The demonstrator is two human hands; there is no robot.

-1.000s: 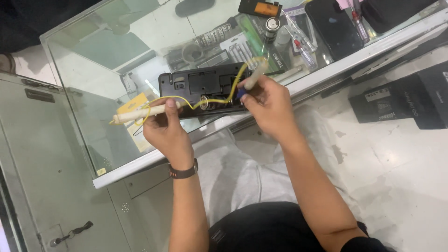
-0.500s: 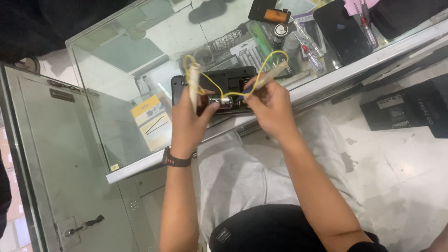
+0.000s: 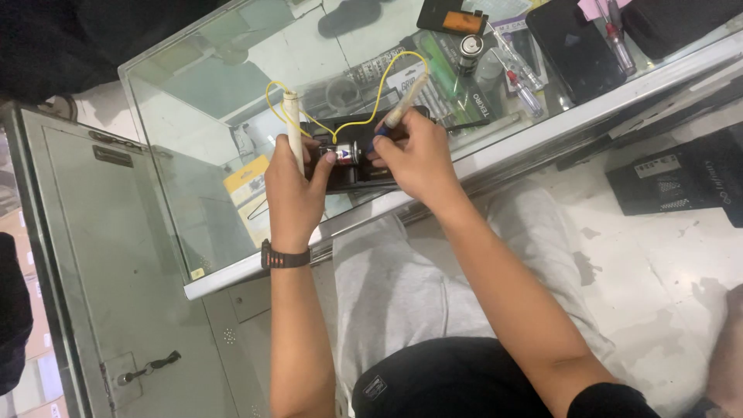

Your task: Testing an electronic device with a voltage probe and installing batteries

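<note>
My left hand (image 3: 296, 190) grips a cream-coloured probe (image 3: 293, 124) held upright, and its thumb rests by a small cylindrical battery (image 3: 346, 153). My right hand (image 3: 412, 159) holds a second cream probe (image 3: 406, 99) with a blue tip, tilted up to the right. A yellow wire (image 3: 364, 89) loops between the two probes. The battery lies over a black rectangular device (image 3: 348, 172) on the glass counter top (image 3: 209, 101). Both probe tips point toward the battery's ends; whether they touch it I cannot tell.
A black phone (image 3: 573, 42), screwdrivers (image 3: 520, 81), a round battery (image 3: 470, 48) and small tools lie on the glass at the far right. A grey metal cabinet door (image 3: 101, 310) stands at the left. Black boxes (image 3: 681, 182) sit on the floor at the right.
Both probes have swung from lying sideways to standing more upright, and my hands have closed in on the small battery. The view has shifted so the counter sits more to the right.
</note>
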